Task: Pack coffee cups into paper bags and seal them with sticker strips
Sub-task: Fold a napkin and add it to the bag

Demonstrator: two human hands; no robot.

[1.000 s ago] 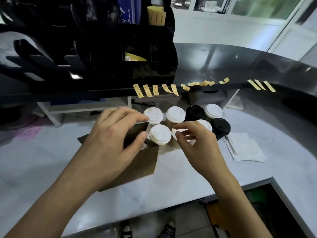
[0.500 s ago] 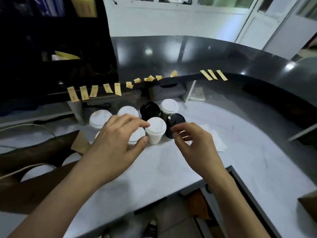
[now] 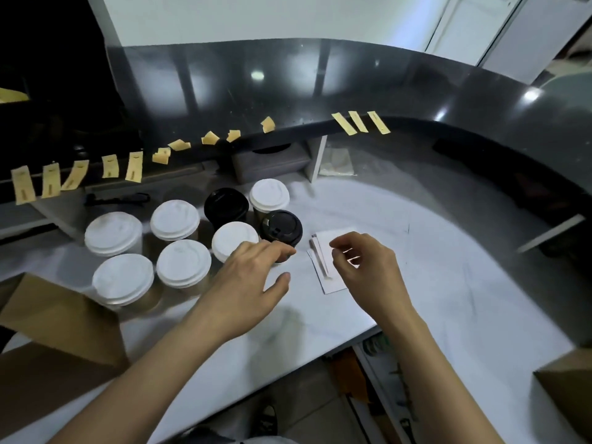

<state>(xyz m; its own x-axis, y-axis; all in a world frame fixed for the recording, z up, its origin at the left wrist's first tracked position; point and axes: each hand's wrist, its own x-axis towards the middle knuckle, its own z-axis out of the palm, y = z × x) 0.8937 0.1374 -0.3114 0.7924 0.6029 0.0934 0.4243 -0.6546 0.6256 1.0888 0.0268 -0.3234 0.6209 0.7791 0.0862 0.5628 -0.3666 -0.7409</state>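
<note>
Head view, single moment. White marble-look surface (image 3: 416, 283) carried a cluster of eight lidded coffee cups toward its far left part, under the raised dark counter ledge (image 3: 320, 91). Six cups had white lids and two had black lids. Back row, left to right: white-lidded cup (image 3: 113, 232), white-lidded cup (image 3: 175, 219), black-lidded cup (image 3: 226, 205), white-lidded cup (image 3: 269, 195). Front row: white-lidded cup (image 3: 123, 278), white-lidded cup (image 3: 183, 262), white-lidded cup (image 3: 232, 238), and a second black-lidded cup (image 3: 282, 226) at the right end of the cluster. All stood upright, packed close, several lids touching or nearly so. Left hand (image 3: 246, 283) reached over the near right side of the cluster, fingers extended and loosely spread, thumb apart, grasping nothing; fingertips (image 3: 286, 251) lay at the base of the second black-lidded cup, contact could not be told. Right hand (image 3: 368, 270) hovered just right of the cups above white paper napkins (image 3: 330, 282); fingers loosely curled, thumb and forefinger close together, nothing seen between them. A thin stirrer-like stick (image 3: 320, 259) lay on the napkins. Brown paper bag (image 3: 54, 331) lay at the near left edge of the surface, beside the front-left cup; another brown bag corner (image 3: 567, 382) showed at the near right edge. Yellow sticker strips (image 3: 77, 174) hung in a row along the ledge's front edge; three more strips (image 3: 360, 121) sat farther right on the ledge.
</note>
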